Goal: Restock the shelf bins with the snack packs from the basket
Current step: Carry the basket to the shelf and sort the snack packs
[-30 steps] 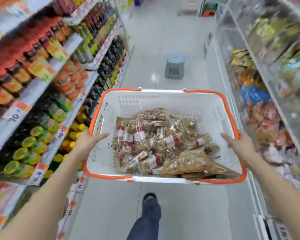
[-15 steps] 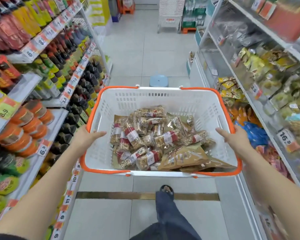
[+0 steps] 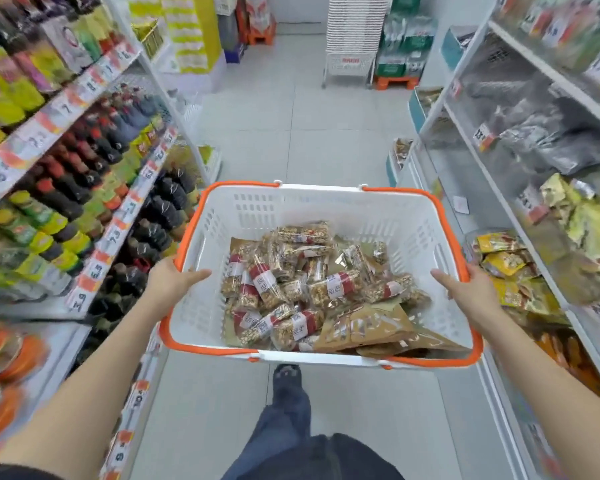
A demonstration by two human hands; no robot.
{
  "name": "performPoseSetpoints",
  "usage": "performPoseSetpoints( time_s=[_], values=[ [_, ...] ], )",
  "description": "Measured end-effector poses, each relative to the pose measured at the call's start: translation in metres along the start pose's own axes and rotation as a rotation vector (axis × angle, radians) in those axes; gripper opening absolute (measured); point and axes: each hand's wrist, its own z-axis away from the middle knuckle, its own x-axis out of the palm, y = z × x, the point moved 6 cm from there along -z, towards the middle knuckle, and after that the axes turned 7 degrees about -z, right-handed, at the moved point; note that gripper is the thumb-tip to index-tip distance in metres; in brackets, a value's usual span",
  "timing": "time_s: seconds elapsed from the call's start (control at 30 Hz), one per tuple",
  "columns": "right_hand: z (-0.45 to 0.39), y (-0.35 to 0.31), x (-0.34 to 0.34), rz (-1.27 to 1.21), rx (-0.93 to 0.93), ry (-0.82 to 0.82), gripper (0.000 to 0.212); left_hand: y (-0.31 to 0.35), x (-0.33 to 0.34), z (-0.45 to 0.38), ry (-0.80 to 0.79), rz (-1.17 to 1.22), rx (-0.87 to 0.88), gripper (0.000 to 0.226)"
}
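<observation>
I carry a white basket (image 3: pixel 326 206) with an orange rim at waist height in the aisle. My left hand (image 3: pixel 174 280) grips its left rim and my right hand (image 3: pixel 465 289) grips its right rim, thumbs inside. Inside lie several clear snack packs (image 3: pixel 305 275) of nuts with red and white labels, and flat brown paper pouches (image 3: pixel 368 327) at the near right. The shelf bins (image 3: pixel 510 271) on the right hold yellow and green snack bags behind clear fronts.
Shelves of dark sauce bottles (image 3: pixel 84 174) and jars line the left side. A stack of white baskets (image 3: pixel 355 36) and orange pallets stand at the aisle's far end. My leg and shoe (image 3: pixel 286 379) step on the grey tiled floor below the basket.
I have walked forward along the aisle with the basket. The small blue stool ahead has gone out of sight behind the basket, and the far end is closer. Both hands keep their grip.
</observation>
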Motion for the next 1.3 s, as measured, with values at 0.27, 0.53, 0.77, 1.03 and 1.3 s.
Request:
performPoseSetpoints(
  time_s=[0.27,0.53,0.77,1.03,1.3],
  values=[
    [-0.144,-0.054,0.050,-0.008,0.052,0.056,0.031,0.121,0.033,-0.198,-0.063,-0.094,0.075,0.032],
    [-0.292,-0.094,0.073,-0.004,0.110,0.108,0.025,0.215,0.098,-0.343,-0.107,-0.097,0.067,0.029],
    [-0.380,-0.103,0.084,0.036,0.217,0.226,0.037,0.285,0.139,-0.440,-0.170,-0.149,0.096,0.022],
    [-0.414,-0.093,0.098,-0.029,0.371,0.451,0.030,0.375,0.206,-0.565,-0.334,-0.264,0.227,0.029],
    [-0.433,-0.064,0.099,-0.105,0.500,0.627,0.024,0.466,0.308,-0.628,-0.539,-0.307,0.242,0.034]
  ],
)
